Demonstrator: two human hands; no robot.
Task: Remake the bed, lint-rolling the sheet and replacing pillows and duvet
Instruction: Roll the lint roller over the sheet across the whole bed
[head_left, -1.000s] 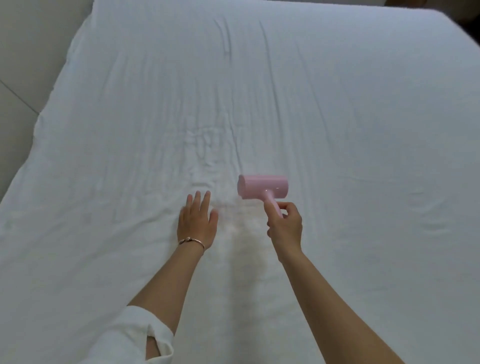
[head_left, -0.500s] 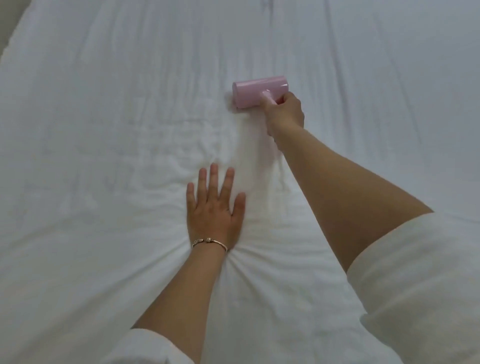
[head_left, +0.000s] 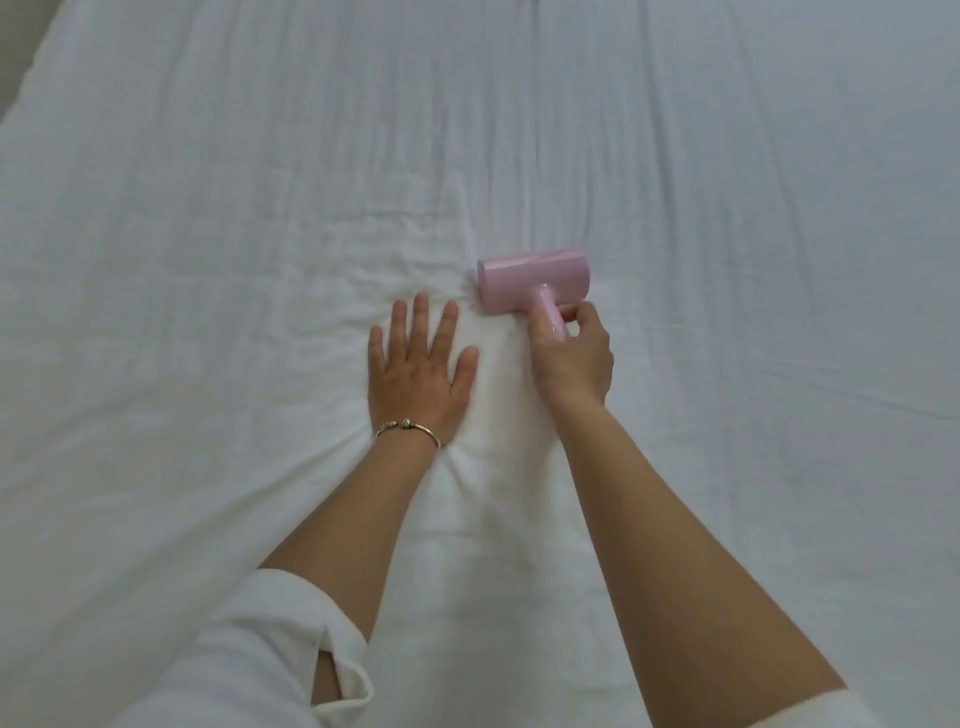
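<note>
- Right hand grips the short handle of the pink lint roller, fingers curled round it.
- Roller drum lies on the white sheet, about mid-bed, just beyond and right of the left hand's fingertips.
- Left hand flat on the sheet, fingers straight and spread, holding nothing.
- Bracelet on left wrist.
- Sheet wrinkled around both hands.

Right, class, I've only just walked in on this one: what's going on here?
A person is lint-rolling a bare white sheet. The right hand grips the handle of a pink lint roller, whose drum lies against the wrinkled fabric. The left hand, with a bracelet at the wrist, lies flat on the sheet just beside the roller, fingers spread. No pillows or duvet are in view.
</note>
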